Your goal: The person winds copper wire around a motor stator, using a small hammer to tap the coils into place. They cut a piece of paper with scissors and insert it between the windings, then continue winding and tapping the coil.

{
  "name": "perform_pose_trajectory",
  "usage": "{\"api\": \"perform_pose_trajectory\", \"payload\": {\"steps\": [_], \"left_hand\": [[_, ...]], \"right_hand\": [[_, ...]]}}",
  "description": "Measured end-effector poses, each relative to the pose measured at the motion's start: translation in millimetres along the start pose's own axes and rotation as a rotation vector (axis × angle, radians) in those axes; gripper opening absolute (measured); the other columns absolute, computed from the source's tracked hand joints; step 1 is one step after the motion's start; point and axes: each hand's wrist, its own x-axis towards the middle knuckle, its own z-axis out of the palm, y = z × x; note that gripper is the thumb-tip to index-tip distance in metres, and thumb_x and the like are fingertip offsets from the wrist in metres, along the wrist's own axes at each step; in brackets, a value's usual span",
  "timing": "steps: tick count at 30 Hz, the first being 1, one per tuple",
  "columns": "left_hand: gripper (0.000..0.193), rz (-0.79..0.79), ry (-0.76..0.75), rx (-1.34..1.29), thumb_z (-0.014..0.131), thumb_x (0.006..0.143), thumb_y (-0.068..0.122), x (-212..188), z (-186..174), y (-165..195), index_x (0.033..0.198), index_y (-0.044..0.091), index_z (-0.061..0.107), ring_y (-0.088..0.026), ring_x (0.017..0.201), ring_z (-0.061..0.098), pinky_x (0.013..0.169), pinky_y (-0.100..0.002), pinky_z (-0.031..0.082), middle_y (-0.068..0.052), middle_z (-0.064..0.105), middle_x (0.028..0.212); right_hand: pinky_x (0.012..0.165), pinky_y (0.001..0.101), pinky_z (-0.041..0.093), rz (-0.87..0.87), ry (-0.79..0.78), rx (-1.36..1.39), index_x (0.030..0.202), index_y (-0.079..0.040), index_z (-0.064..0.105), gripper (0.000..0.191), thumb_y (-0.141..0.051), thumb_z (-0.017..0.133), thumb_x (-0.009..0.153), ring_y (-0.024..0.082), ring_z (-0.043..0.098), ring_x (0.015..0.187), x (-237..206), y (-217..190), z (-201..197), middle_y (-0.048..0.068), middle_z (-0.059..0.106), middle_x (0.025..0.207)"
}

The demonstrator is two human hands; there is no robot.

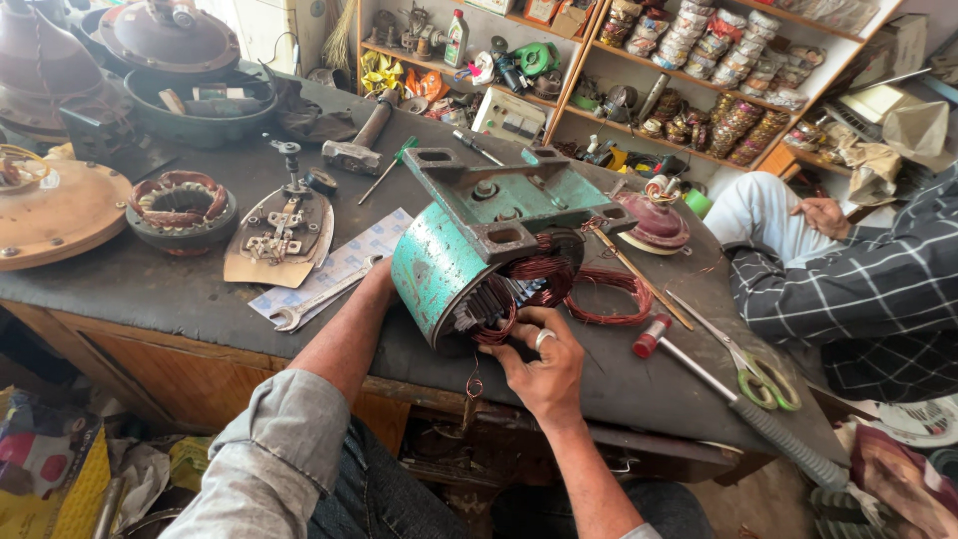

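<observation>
Shelves [699,60] at the far right are holding rows of bagged coils; a white bottle [456,38] is standing far centre. Teal motor housing [469,250], copper windings [559,284] spilling out, is lying mid-bench; right hand [544,369] is gripping the windings, left hand [379,279] is bracing the housing, its fingers hidden

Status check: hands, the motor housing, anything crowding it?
Left hand braces teal motor stator. Right hand grips copper winding at its open face. Wrench, screwdriver, scissors alongside.
</observation>
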Motion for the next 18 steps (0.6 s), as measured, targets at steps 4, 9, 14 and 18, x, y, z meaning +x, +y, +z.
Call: {"api": "perform_pose_trajectory", "payload": {"steps": [4, 9, 14, 18], "left_hand": [[0.039, 0.040, 0.017, 0.070, 0.064, 0.097, 0.008, 1, -1, 1, 0.134, -0.004, 0.063, -0.020, 0.102, 0.072, 0.086, -0.033, 0.061, -0.016, 0.073, 0.121], [0.040, 0.104, -0.035, 0.129, 0.068, 0.093, 0.006, 10, -8, -4, 0.132, -0.002, 0.064, -0.017, 0.102, 0.071, 0.086, -0.032, 0.060, -0.013, 0.073, 0.120], [0.037, 0.145, -0.008, 0.273, 0.070, 0.092, 0.006, 8, -13, -5, 0.128, -0.003, 0.067, -0.016, 0.099, 0.070, 0.084, -0.032, 0.059, -0.013, 0.074, 0.117], [0.037, 0.131, -0.013, 0.249, 0.070, 0.093, 0.006, 8, -11, -3, 0.128, -0.003, 0.067, -0.017, 0.099, 0.070, 0.084, -0.032, 0.059, -0.013, 0.074, 0.117]], "right_hand": [[0.076, 0.0290, 0.063, 0.042, -0.020, 0.048, 0.099, -0.003, 0.080, 0.030, -0.006, 0.089, 0.070, 0.019, 0.075, 0.089, -1, 2, 1, 0.007, 0.073, 0.104], [0.078, 0.0305, 0.060, 0.017, -0.008, 0.002, 0.102, -0.003, 0.080, 0.036, -0.009, 0.091, 0.069, 0.019, 0.075, 0.091, -2, 1, -1, 0.007, 0.073, 0.105], [0.077, 0.0310, 0.059, 0.026, -0.023, -0.020, 0.104, -0.004, 0.080, 0.039, -0.013, 0.092, 0.068, 0.019, 0.074, 0.091, -1, 1, -1, 0.006, 0.073, 0.104], [0.076, 0.0316, 0.059, 0.019, -0.018, -0.053, 0.103, -0.006, 0.080, 0.040, -0.017, 0.094, 0.067, 0.020, 0.074, 0.090, -1, 3, -1, 0.006, 0.073, 0.104]]}}
